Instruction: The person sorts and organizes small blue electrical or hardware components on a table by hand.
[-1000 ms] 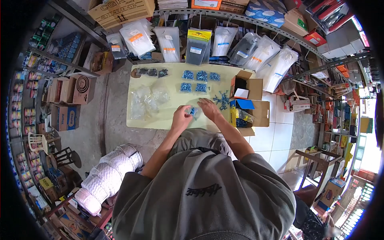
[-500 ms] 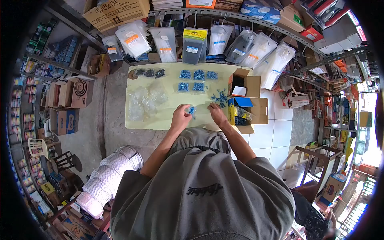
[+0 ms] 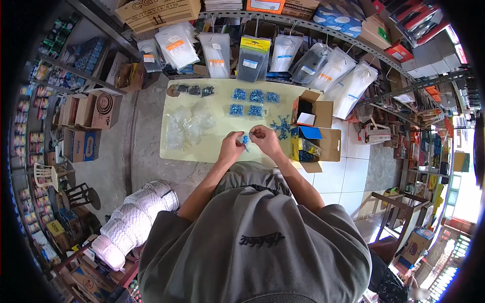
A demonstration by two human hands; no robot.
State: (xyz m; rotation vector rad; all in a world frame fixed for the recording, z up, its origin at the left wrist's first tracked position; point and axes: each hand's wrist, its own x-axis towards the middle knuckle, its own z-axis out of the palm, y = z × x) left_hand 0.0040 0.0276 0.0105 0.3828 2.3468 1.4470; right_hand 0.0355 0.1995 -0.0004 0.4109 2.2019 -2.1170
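Note:
My left hand (image 3: pixel 230 147) holds a small clear bag with blue pieces (image 3: pixel 245 140) above the near edge of the pale yellow table (image 3: pixel 212 151). My right hand (image 3: pixel 264 139) meets it at the bag's mouth, fingers pinched there. A loose heap of blue pieces (image 3: pixel 281 126) lies just right of my hands. Several filled bags of blue pieces (image 3: pixel 248 102) sit in rows at the far side. A pile of empty clear bags (image 3: pixel 186 124) lies to the left.
Open cardboard boxes (image 3: pixel 312 111) stand at the table's right end, one with blue and yellow flaps (image 3: pixel 307 144). Hanging packs of cable ties (image 3: pixel 252 59) line the shelf behind. Cartons (image 3: pixel 83 112) and a roll of white rope (image 3: pixel 134 222) stand on the floor to the left.
My right hand went out to the heap of blue pieces, then came back to the bag held in my left hand. The left hand stayed nearly still.

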